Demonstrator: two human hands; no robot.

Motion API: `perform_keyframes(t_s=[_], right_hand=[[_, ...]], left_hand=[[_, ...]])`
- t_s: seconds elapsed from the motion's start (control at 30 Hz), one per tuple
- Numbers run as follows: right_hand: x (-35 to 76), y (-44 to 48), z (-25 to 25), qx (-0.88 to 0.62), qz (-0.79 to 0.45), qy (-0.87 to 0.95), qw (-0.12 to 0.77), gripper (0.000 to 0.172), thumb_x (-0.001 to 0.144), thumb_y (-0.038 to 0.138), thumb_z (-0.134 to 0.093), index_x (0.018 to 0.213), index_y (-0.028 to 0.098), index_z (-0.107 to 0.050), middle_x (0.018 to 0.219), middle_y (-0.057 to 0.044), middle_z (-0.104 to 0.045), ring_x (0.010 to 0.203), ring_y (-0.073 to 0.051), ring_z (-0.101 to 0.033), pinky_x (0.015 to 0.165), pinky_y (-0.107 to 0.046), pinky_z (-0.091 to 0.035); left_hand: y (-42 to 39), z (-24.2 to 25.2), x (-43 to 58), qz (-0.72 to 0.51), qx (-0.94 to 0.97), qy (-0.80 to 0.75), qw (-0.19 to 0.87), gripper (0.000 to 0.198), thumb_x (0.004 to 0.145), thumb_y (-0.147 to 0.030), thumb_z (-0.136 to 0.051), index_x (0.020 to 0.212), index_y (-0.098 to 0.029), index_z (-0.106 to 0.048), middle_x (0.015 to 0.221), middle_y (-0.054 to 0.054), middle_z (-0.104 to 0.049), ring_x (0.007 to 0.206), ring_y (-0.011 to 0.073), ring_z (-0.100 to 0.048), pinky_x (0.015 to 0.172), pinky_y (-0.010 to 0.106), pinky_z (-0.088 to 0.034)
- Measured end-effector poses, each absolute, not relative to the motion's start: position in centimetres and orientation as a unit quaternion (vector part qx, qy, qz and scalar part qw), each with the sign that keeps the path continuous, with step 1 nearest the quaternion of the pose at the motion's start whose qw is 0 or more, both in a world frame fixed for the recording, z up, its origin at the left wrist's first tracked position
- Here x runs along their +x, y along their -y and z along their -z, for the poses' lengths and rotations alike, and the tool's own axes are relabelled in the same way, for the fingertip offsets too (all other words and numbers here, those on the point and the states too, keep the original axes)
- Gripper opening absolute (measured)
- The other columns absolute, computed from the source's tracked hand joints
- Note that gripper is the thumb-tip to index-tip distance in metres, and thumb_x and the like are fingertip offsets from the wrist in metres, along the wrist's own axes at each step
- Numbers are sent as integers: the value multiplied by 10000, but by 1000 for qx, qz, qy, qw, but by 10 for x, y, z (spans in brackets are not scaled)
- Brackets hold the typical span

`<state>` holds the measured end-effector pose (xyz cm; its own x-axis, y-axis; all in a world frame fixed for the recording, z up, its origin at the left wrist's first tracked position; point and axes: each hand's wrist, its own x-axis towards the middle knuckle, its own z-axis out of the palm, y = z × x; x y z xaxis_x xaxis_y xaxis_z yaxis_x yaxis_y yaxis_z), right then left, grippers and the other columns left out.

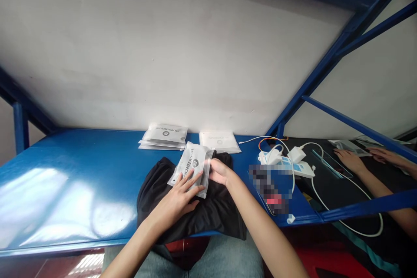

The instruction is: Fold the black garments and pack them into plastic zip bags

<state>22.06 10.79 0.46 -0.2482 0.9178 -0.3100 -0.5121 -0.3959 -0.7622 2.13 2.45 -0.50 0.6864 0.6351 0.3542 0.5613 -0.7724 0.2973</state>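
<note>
A frosted zip bag with ROCKBROS lettering lies tilted on a heap of black fabric. My left hand rests on the bag's lower part, fingers spread and stretched out. At the bag's right edge, my right hand is closed, with its fingertips partly behind or inside the translucent plastic. Something dark shows through the bag near that edge; I cannot tell whether it is inside or beneath.
Behind lie a stack of filled ROCKBROS bags and a paler stack. On the right are a power strip with chargers and cables, and a blurred-out phone-like object. Another person's hands work beyond the blue frame.
</note>
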Motion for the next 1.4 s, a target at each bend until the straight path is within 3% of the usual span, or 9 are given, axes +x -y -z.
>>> perform_keyframes(t_s=[0.17,0.33,0.53,0.67,0.83,0.93,1.1,1.3,1.4], right_hand=[[213,-98,-7,-353,-790,263,427,261,863,230,-660,1091,120,-721,957,-117,-798,976,-263,-750,890,-382,-603],[211,-85,-10,-323,-798,226,455,479,1006,501,-416,1214,164,-685,1087,-121,-787,1088,-278,-722,913,-432,-600],[225,-88,-8,-373,-798,187,436,300,981,278,-521,1177,118,-683,976,-113,-803,951,-239,-760,869,-370,-609],[223,-96,-11,-368,-807,177,426,298,966,263,-532,1177,113,-681,959,-121,-804,940,-264,-766,858,-419,-618],[209,-99,-4,-359,-785,168,476,304,967,374,-562,1114,142,-693,962,-114,-806,979,-285,-760,865,-447,-619],[213,-92,-3,-356,-777,173,490,224,913,271,-673,1101,151,-692,967,-95,-807,979,-260,-760,884,-405,-612],[225,-57,-14,-332,-784,175,494,320,852,116,-730,1167,148,-681,1076,-107,-795,1016,-226,-751,945,-362,-587],[197,-17,-3,-338,-646,100,677,411,853,165,-748,1249,237,-664,1161,-49,-785,1144,-194,-715,1071,-347,-527],[185,-24,-1,-363,-618,94,691,472,838,171,-759,1288,251,-644,1179,-41,-783,1140,-206,-721,1099,-388,-516]], left_hand=[[-21,12,23,-259,920,-294,4,250,990,-113,-577,1198,-203,-683,1574,99,-503,1555,353,-244,1222,675,-298],[-24,16,20,-309,901,-298,55,160,1017,-124,-524,1040,-176,-674,1536,117,-545,1521,314,-347,1225,608,-356],[-28,-2,12,-272,909,-244,201,191,1028,-190,-534,943,-195,-704,1599,79,-463,1516,276,-357,1249,505,-361],[-28,-13,10,-252,905,-240,246,184,1022,-218,-555,957,-197,-726,1607,82,-445,1524,282,-332,1236,482,-389],[-27,-13,9,-227,919,-237,220,208,1039,-195,-513,1009,-211,-718,1607,45,-450,1537,254,-302,1264,479,-335],[-25,-5,-2,-250,914,-280,150,191,1026,-181,-534,981,-219,-716,1600,41,-462,1522,267,-343,1238,488,-377],[-11,18,-21,-316,870,-379,3,172,994,-138,-540,965,-212,-692,1514,69,-572,1421,301,-511,1199,529,-412],[4,28,-11,-328,850,-404,77,387,910,28,-392,1026,-212,-673,1573,56,-503,1418,204,-518,1197,362,-419],[2,21,-9,-321,853,-389,132,432,851,72,-325,938,-209,-642,1601,34,-459,1412,183,-522,1226,358,-363]])
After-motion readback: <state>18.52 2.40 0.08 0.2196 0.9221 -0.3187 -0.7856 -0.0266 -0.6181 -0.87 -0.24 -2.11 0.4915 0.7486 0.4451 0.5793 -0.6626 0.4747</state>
